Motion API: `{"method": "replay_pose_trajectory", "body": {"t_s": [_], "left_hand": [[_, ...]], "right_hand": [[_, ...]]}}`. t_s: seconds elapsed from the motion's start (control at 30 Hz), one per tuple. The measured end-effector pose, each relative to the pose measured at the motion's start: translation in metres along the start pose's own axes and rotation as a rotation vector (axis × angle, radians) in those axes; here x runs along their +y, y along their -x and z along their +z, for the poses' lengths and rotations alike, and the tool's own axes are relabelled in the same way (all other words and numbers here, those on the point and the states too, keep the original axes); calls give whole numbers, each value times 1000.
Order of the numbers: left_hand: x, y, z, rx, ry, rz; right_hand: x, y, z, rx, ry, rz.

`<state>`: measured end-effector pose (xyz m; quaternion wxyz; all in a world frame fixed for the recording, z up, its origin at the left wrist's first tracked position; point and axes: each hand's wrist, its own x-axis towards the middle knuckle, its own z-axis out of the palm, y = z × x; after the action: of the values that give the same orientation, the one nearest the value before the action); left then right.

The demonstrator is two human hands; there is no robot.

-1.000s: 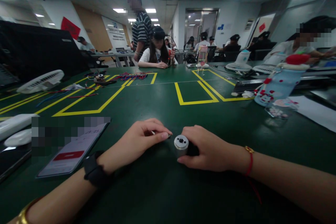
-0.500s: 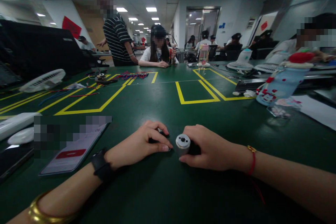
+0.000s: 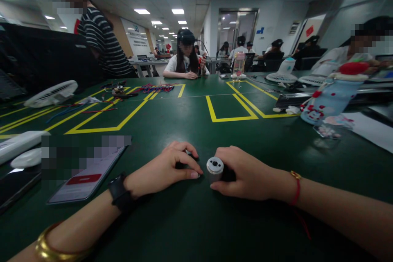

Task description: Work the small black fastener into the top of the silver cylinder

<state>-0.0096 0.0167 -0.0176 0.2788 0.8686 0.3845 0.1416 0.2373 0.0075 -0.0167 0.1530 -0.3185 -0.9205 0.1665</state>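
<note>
Across the foreground spreads a green table (image 3: 172, 229). A blue bottle (image 3: 333, 98) with a red top stands toward its right side. Nearer, the right hand (image 3: 245, 174) is curled in a firm grip; the left hand (image 3: 168, 168) has its thumb and forefinger close together, though whether they pinch anything, I cannot tell. Left of its wrist lies a phone (image 3: 78, 190). Within the right hand's grip, a metal cylinder (image 3: 215, 167) shows its round end upward, near the left fingertips.

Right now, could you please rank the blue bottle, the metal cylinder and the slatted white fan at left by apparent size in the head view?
1. Blue bottle
2. Slatted white fan
3. Metal cylinder, partly covered by the right hand
</note>
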Motion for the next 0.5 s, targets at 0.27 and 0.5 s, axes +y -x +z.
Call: {"method": "replay_pose_trajectory", "body": {"t_s": [0.27, 0.5], "left_hand": [[1, -1, -1, -1, -13, 12], [1, -2, -2, 5, 20, 16]], "right_hand": [[2, -1, 1, 11, 2, -8], [0, 1, -1, 1, 3, -4]]}}
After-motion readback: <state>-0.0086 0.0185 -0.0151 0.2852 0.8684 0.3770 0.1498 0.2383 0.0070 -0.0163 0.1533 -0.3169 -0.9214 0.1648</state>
